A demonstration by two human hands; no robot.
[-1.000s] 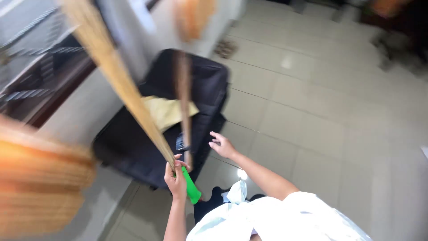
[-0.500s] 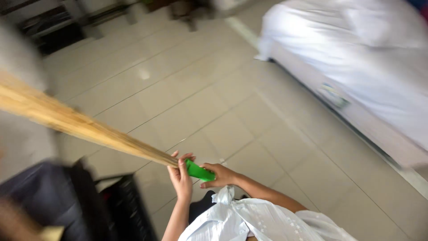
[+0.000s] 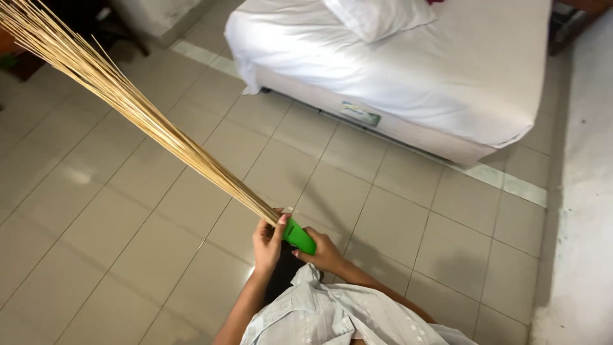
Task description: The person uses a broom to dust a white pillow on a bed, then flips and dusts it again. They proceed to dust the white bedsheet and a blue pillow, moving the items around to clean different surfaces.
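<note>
We hold one stick broom (image 3: 147, 121) with both hands, lifted clear of the tiled floor (image 3: 115, 255) and slanting up to our left, its loose pale bristles fanned out near the upper left corner. Our left hand (image 3: 268, 241) is closed around the bundle just where the sticks enter the green handle (image 3: 299, 236), and our right hand (image 3: 324, 250) is wrapped around the lower end of that handle, fingers curled shut on it. Both grips look firm.

As for progress, we judge that sweeping has not begun here: the bristle end is raised in the air and points away from the floor, touching nothing. The tiles in view look mostly bare and pale, and we cannot tell whether any dust or litter lies on them. So the broom is picked up and in hand, and the stroke across the floor is left to do.

By count: one broom, one green handle, two hands on it. Ahead stands one bed (image 3: 408, 70) under a white sheet, with one white pillow (image 3: 377, 16) lying near its top. Dark furniture sits at the upper left, too shadowed to count.
</note>
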